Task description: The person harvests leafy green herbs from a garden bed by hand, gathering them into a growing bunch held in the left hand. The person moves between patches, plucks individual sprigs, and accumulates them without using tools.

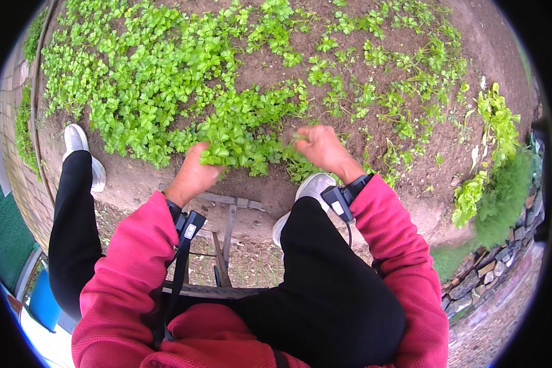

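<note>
My left hand (pixel 198 172) is closed around a tuft of bright green, celery-like leaves (pixel 227 145); the foliage covers its fingertips. To the right, my right hand (pixel 324 147) has its thumb and fingers pinched together on a small wisp of thin plant stems (pixel 298 138), blurred. Both hands are just above the near edge of a planted soil bed. Denser leafy plants (pixel 152 78) spread ahead and to the left, while sparser, partly flattened plants (pixel 409 92) lie to the right.
My shoes (pixel 78 142) stand apart at the bed's near edge. Between my legs is a wooden stool frame (pixel 227 225). Lettuce (pixel 497 115), feathery green plants (pixel 506 198) and stacked stones (pixel 469 280) line the right side. A hose or pipe (pixel 37 101) runs along the left.
</note>
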The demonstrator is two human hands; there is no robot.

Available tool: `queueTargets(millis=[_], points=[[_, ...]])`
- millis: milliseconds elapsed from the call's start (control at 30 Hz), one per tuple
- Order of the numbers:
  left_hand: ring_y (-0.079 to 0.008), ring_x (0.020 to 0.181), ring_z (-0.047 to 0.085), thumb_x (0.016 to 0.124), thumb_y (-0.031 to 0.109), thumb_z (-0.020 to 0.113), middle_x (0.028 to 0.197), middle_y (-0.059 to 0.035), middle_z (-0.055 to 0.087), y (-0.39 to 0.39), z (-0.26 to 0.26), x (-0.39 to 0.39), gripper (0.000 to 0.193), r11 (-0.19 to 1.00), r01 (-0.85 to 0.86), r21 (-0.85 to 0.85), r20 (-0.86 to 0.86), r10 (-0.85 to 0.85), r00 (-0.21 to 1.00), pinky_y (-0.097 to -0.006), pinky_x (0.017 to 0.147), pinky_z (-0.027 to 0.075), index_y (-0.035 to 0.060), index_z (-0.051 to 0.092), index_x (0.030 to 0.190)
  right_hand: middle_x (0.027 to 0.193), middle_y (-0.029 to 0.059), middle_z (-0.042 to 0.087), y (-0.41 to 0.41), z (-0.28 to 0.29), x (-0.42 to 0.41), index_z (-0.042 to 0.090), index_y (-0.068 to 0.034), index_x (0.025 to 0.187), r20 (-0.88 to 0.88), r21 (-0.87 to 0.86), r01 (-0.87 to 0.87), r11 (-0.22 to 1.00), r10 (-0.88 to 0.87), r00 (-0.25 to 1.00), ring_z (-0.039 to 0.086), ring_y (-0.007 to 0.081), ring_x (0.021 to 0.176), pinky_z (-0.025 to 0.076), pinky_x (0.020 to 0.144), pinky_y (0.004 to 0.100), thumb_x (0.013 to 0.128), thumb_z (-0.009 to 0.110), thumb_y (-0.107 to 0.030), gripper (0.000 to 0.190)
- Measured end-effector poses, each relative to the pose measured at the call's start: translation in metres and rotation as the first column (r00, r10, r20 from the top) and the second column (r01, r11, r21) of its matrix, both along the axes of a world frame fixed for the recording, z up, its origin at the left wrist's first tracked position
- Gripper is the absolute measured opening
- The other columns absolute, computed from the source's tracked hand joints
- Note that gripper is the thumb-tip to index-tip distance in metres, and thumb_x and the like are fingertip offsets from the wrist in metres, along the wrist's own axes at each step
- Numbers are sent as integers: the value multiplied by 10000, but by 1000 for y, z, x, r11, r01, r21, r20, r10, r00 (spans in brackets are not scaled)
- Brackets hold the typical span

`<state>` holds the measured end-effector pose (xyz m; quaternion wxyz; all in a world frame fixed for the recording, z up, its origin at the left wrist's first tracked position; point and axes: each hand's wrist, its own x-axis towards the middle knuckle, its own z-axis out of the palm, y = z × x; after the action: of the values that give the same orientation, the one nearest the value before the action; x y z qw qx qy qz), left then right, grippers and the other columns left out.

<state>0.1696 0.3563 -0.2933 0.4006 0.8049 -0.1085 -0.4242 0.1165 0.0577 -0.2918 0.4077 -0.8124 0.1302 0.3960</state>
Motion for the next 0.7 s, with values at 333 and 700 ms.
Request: queueTargets(millis=[333, 700], points=[[-204, 1161, 564, 770, 51, 698, 1296, -114, 565, -97, 39, 36, 606, 910, 281, -304, 368, -160, 916, -310, 1013, 422, 76, 489, 1338, 977, 47, 668, 12, 22, 32, 655, 10, 1028, -260, 694, 434, 574, -362, 895, 608, 110, 826, 495, 758, 272, 895, 576, -104, 193], [-245, 1056, 602, 842, 111, 522, 1080, -84, 666, -67, 10, 49, 357, 813, 502, 294, 723, -533, 439, -366, 973, 440, 177, 610, 1182, 937, 41, 653, -63, -3, 14, 580, -34, 1197, -386, 514, 627, 585, -495, 778, 627, 100, 685, 538, 663, 260, 928, 585, -175, 303]])
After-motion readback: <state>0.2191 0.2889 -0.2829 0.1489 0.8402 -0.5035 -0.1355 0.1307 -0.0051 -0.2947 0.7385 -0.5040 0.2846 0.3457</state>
